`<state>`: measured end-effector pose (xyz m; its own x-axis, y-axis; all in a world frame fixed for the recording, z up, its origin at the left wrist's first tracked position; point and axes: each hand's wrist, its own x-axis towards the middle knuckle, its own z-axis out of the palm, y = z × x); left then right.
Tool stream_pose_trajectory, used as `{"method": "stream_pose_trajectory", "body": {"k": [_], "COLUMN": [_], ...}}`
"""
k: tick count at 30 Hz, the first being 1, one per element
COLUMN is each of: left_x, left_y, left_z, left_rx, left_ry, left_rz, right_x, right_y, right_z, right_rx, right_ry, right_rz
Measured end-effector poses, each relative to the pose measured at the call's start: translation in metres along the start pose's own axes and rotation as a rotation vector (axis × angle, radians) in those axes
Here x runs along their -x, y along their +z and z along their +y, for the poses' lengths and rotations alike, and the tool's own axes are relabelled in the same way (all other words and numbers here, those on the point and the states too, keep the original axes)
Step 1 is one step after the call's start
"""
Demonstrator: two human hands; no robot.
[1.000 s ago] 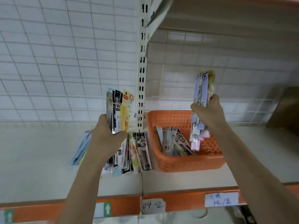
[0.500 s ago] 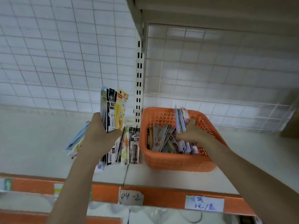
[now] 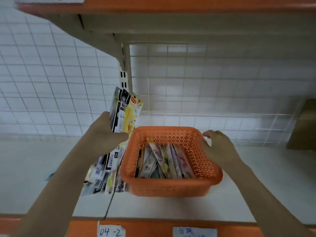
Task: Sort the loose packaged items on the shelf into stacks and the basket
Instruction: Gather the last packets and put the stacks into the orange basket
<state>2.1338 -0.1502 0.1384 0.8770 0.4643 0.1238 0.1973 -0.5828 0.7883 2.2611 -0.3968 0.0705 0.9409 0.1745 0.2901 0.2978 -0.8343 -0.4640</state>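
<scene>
Left hand (image 3: 102,134): clamped on an upright fan of flat printed packets (image 3: 124,112), black-and-white ones plus a yellow one; thumb lay across the front, fingers behind. Fan was tilted slightly right, held above the shelf just left of the basket.
Right hand (image 3: 218,146): held nothing, fingers loosely bent and apart, at the basket's right rim; contact with the rim could not be told.
Basket: orange perforated plastic basket (image 3: 171,187), square with rounded corners, sat on the shelf right of the panel seam.
Basket contents: long pastel floral packets (image 3: 168,159) leaned side by side inside, tops toward the back wall; a few darker packets at their left, blurred.
Loose pile: black, white and yellow packets (image 3: 106,177) lay on the shelf touching the basket's left side, partly under the left forearm; print was too blurred to read.
Shelf: pale flat shelf board (image 3: 171,207) with an orange front edge strip (image 3: 150,228).
Labels: white handwritten tag (image 3: 111,231) reading "04-2" on the strip; a second white tag (image 3: 194,232) to its right, cut off.
Background: white tiled wall (image 3: 51,91), cream slotted upright (image 3: 125,71), upper shelf overhead.
</scene>
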Motion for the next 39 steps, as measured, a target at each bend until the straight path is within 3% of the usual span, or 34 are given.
{"method": "stream_pose_trajectory", "body": {"k": [3, 8, 16, 24, 29, 32, 39], "left_x": [-0.021, -0.050, -0.054, -0.040, -0.028, -0.032, -0.029], "left_y": [0.021, 0.067, 0.108, 0.117, 0.124, 0.119, 0.067], "left_z": [0.019, 0.028, -0.003, -0.011, -0.008, -0.007, -0.006], "left_rx": [-0.039, -0.113, -0.255, -0.773, -0.975, -0.922, -0.554], "left_ry": [0.003, -0.097, -0.200, -0.029, 0.046, 0.085, 0.288], "left_rz": [-0.082, -0.243, -0.280, -0.431, -0.638, -0.598, -0.241], "right_x": [0.016, 0.040, 0.042, 0.045, 0.047, 0.043, 0.013], "right_y": [0.011, 0.043, 0.051, 0.050, 0.045, 0.038, -0.013], "right_z": [0.052, 0.106, 0.105, 0.104, 0.100, 0.096, 0.049], "right_rx": [-0.009, 0.158, 0.244, 0.254, 0.259, 0.200, 0.040], "right_ry": [0.092, 0.146, 0.101, 0.092, 0.079, 0.064, 0.011], "right_rz": [0.137, -0.122, -0.081, -0.095, -0.099, -0.075, 0.152]}}
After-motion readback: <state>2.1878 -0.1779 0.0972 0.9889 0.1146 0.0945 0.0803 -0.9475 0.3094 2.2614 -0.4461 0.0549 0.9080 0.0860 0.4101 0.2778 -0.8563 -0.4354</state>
